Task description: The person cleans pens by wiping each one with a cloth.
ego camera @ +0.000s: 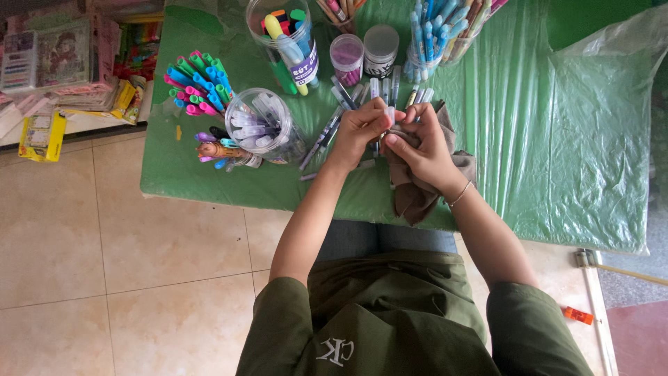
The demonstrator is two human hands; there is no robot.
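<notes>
Over the green plastic-covered table (529,139), my left hand (360,129) pinches one end of a small pale pen (390,115). My right hand (421,143) grips a brown cloth (412,191) that is wrapped around the pen's other end. The cloth hangs down past the table's front edge. Both hands meet at the table's middle, just in front of a row of loose pens (379,90) lying flat.
Clear jars of pens stand at the back: a tipped jar (263,125), a tall jar of markers (289,42), small lidded tubs (346,57) and cups of blue pens (431,35). Coloured markers (198,87) lie at left. Stationery is stacked on a shelf (62,63).
</notes>
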